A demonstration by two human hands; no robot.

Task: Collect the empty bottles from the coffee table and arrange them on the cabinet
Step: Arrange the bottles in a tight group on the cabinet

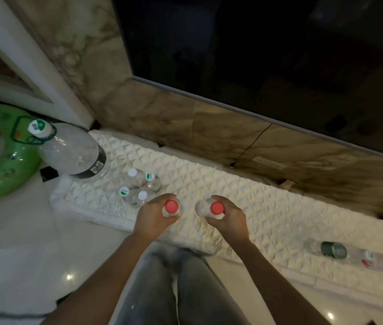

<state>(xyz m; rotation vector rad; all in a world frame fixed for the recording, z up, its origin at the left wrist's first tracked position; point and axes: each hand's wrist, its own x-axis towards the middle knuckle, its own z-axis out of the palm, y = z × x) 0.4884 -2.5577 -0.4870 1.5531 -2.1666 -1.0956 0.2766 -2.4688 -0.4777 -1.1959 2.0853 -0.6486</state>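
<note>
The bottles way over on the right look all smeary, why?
In the head view, the lying bottles sit at the wide-angle edge, dim and stretched, so they blur; the red-capped bottles in the left hand and right hand look sharper near the middle.

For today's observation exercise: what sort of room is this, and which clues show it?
Probably a home living room: a large dark television on a marble wall, above a low cabinet with a quilted cover, and a glossy tiled floor.

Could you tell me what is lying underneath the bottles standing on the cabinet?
A white quilted runner lies under the small bottles and the large jug; the cabinet top beneath it is covered.
</note>
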